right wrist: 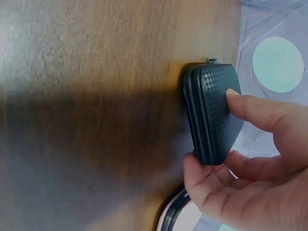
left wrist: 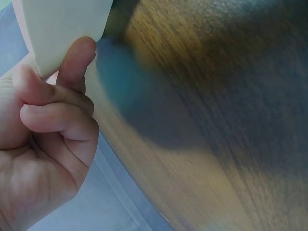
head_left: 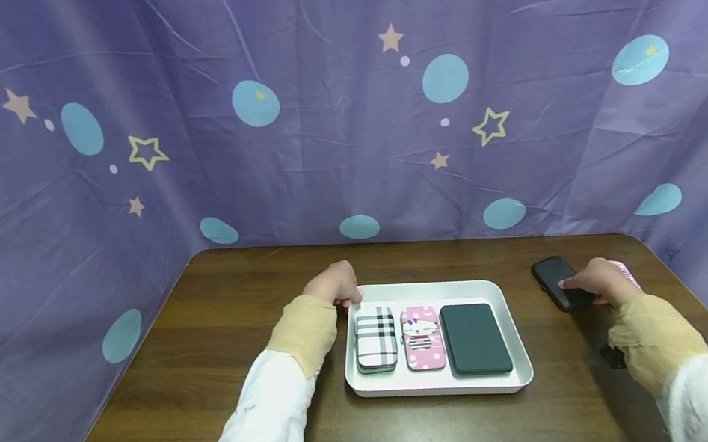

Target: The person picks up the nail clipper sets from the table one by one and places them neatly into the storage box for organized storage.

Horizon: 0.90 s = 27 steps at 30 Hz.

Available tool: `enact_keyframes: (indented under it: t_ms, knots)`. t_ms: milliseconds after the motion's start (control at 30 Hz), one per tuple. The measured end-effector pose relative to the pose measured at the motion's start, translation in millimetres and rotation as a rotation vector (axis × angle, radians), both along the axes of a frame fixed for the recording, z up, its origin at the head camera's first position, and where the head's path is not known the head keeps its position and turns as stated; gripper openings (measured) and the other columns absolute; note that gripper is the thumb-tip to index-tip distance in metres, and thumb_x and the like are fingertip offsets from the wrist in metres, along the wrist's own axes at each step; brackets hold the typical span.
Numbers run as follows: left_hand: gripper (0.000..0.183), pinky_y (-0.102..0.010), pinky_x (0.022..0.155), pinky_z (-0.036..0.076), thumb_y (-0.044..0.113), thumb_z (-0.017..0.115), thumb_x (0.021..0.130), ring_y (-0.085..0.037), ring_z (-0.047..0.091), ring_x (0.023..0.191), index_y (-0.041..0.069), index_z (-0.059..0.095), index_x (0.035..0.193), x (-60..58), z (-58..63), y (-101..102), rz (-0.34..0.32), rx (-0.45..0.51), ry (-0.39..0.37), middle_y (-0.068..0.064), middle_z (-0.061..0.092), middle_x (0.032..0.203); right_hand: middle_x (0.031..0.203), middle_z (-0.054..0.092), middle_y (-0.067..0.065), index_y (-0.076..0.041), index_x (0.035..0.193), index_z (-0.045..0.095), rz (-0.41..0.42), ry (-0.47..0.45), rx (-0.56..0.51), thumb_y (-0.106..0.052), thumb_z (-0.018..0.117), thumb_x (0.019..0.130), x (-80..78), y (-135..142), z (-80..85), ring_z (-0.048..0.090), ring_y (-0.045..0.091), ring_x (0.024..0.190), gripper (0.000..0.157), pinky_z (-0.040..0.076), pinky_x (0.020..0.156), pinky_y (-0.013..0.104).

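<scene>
At its far left corner, the white tray [head_left: 442, 388] is pinched by my left hand [head_left: 334, 284]. In the left wrist view, the fingers [left wrist: 72, 113] curl beside the tray's pale wall [left wrist: 67, 29]. On the right part of the table, my right hand [head_left: 602, 280] holds a black zip case [head_left: 552, 276]. The right wrist view has the thumb on the textured face of the case [right wrist: 216, 110] and the other fingers curled at its near end. A pink zip case [head_left: 626, 275] lies just beyond that hand, mostly hidden by it.
Inside the tray, side by side, are a plaid case [head_left: 376, 339], a pink cat-print case [head_left: 423, 340] and a dark green flat case [head_left: 475, 338]. The brown wooden table [head_left: 215, 391] meets a purple curtain [head_left: 337, 102] at its back and sides.
</scene>
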State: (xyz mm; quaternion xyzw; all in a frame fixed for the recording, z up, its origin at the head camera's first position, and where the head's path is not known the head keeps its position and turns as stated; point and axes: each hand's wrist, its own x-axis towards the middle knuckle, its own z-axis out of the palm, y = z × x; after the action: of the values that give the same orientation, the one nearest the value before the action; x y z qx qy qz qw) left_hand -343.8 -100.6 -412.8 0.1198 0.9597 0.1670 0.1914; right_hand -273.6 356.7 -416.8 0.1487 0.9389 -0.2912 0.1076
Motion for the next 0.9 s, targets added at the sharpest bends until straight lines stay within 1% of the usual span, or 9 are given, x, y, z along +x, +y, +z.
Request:
enact_keyframes:
  t_ms: [167, 267, 333, 400, 500, 600, 733, 800, 900]
  knots:
    - [0.037, -0.017, 0.038, 0.033, 0.001, 0.059, 0.075, -0.005, 0.042, 0.034, 0.014, 0.045, 0.044, 1.5, 0.5, 0.5, -0.005, -0.005, 0.000, 0.005, 0.047, 0.038, 0.091, 0.050, 0.021, 0.020, 0.110, 0.043, -0.053, 0.011, -0.196, -0.023, 0.071, 0.080, 1.6, 2.9, -6.1, 0.059, 0.012, 0.062, 0.060, 0.057, 0.060, 0.033]
    - [0.037, -0.017, 0.038, 0.033, 0.001, 0.059, 0.075, -0.005, 0.041, 0.033, 0.014, 0.045, 0.043, 2.2, 1.2, 0.9, -0.011, -0.011, -0.001, 0.005, 0.047, 0.038, 0.105, 0.042, 0.027, 0.021, 0.133, 0.021, -0.094, 0.008, -0.334, -0.018, 0.070, 0.082, 2.6, 3.1, -7.5, 0.058, 0.009, 0.064, 0.081, 0.057, 0.064, 0.033]
    - [0.038, -0.017, 0.038, 0.033, 0.001, 0.060, 0.075, -0.005, 0.040, 0.033, 0.014, 0.045, 0.042, 2.4, 1.3, 1.0, -0.016, -0.015, 0.002, 0.005, 0.046, 0.038, 0.106, 0.042, 0.028, 0.020, 0.138, 0.009, -0.110, 0.006, -0.387, -0.016, 0.069, 0.083, 3.0, 3.3, -8.0, 0.058, 0.007, 0.064, 0.089, 0.057, 0.065, 0.033]
    - [0.038, -0.017, 0.038, 0.033, 0.002, 0.059, 0.075, -0.005, 0.040, 0.033, 0.014, 0.045, 0.042, 2.1, 1.1, 0.8, -0.016, -0.017, 0.001, 0.005, 0.046, 0.038, 0.101, 0.045, 0.024, 0.019, 0.137, 0.008, -0.118, 0.009, -0.424, -0.014, 0.068, 0.083, 3.6, 3.5, -8.3, 0.058, 0.007, 0.063, 0.088, 0.057, 0.065, 0.033]
    - [0.038, -0.017, 0.038, 0.033, 0.001, 0.059, 0.075, -0.005, 0.041, 0.033, 0.014, 0.044, 0.043, 1.6, 0.6, 0.5, -0.006, -0.013, 0.001, 0.005, 0.046, 0.038, 0.085, 0.053, 0.012, 0.020, 0.125, 0.022, -0.109, 0.020, -0.453, -0.013, 0.067, 0.085, 3.8, 4.7, -10.0, 0.060, 0.008, 0.062, 0.069, 0.057, 0.064, 0.033]
    - [0.036, -0.017, 0.037, 0.034, 0.000, 0.059, 0.075, -0.005, 0.043, 0.034, 0.014, 0.044, 0.044, 1.0, 0.5, 0.6, 0.012, -0.008, -0.001, 0.004, 0.047, 0.038, 0.077, 0.055, 0.004, 0.019, 0.124, 0.023, -0.111, 0.033, -0.475, -0.011, 0.064, 0.086, 4.2, 5.4, -11.4, 0.061, 0.008, 0.061, 0.063, 0.057, 0.063, 0.033]
    - [0.033, -0.017, 0.037, 0.035, 0.000, 0.060, 0.075, -0.006, 0.045, 0.034, 0.013, 0.046, 0.047, 1.0, 0.8, 1.4, 0.032, -0.010, -0.007, 0.003, 0.048, 0.039, 0.074, 0.056, 0.001, 0.021, 0.129, 0.018, -0.105, 0.037, -0.508, -0.009, 0.059, 0.089, 4.2, 5.4, -12.4, 0.061, 0.008, 0.060, 0.065, 0.057, 0.062, 0.033]
    - [0.031, -0.018, 0.037, 0.036, -0.001, 0.060, 0.074, -0.007, 0.046, 0.035, 0.012, 0.046, 0.049, 1.7, 0.8, 1.7, 0.036, -0.010, -0.006, 0.002, 0.049, 0.039, 0.073, 0.056, 0.001, 0.023, 0.126, 0.022, -0.099, 0.039, -0.513, -0.008, 0.056, 0.091, 4.3, 4.5, -12.1, 0.061, 0.008, 0.060, 0.058, 0.057, 0.063, 0.033]
    - [0.028, -0.019, 0.037, 0.037, -0.003, 0.060, 0.073, -0.008, 0.049, 0.035, 0.010, 0.048, 0.052, 3.1, 1.4, 2.3, 0.038, 0.002, 0.006, 0.001, 0.050, 0.040, 0.077, 0.056, 0.003, 0.022, 0.135, 0.010, -0.089, 0.035, -0.522, -0.007, 0.054, 0.092, 5.0, 3.5, -10.8, 0.061, 0.008, 0.062, 0.068, 0.057, 0.064, 0.034]
